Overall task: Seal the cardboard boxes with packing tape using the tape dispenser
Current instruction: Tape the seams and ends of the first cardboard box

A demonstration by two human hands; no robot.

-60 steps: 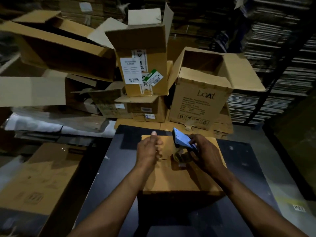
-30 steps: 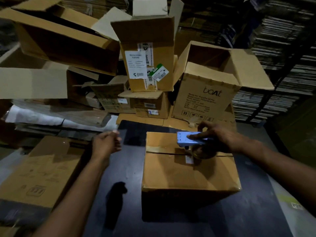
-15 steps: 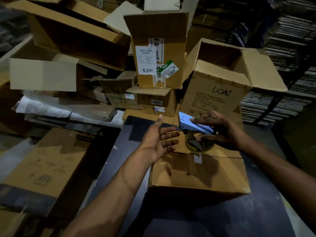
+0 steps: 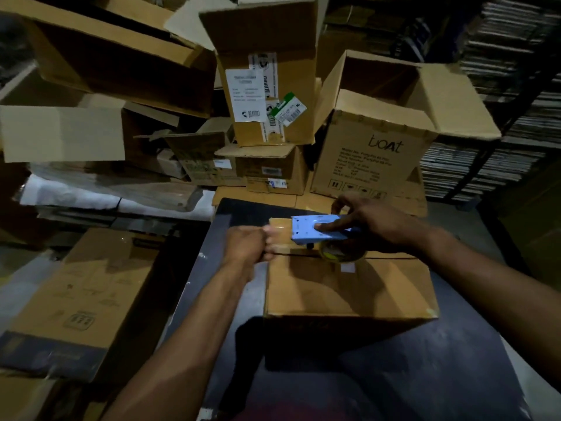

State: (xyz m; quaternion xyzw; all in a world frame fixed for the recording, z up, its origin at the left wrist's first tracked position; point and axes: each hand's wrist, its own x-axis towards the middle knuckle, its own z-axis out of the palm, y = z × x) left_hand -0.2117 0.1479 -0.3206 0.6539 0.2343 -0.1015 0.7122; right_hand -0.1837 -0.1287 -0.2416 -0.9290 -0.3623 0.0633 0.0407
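A closed brown cardboard box (image 4: pixel 349 293) stands on a dark table (image 4: pixel 455 375), and its flap seam (image 4: pixel 391 255) runs left to right. My right hand (image 4: pixel 379 223) grips a blue tape dispenser (image 4: pixel 306 232) over the box's far top, the tape roll (image 4: pixel 337 255) resting near the seam. A glossy strip of tape (image 4: pixel 280 235) stretches from the dispenser to the box's left top edge. There my left hand (image 4: pixel 246 244), blurred, has its fingers curled round the tape's end.
Behind the table is a heap of open boxes, among them a "boat" box (image 4: pixel 373 153) and a labelled box (image 4: pixel 264 86). A flattened carton (image 4: pixel 88 299) lies left of the table. Racks of stacked sheets (image 4: pixel 516 86) fill the right side.
My left hand went from open beside the box to a fist at its left edge with tape drawn out. The dispenser has come down onto the box top near the seam.
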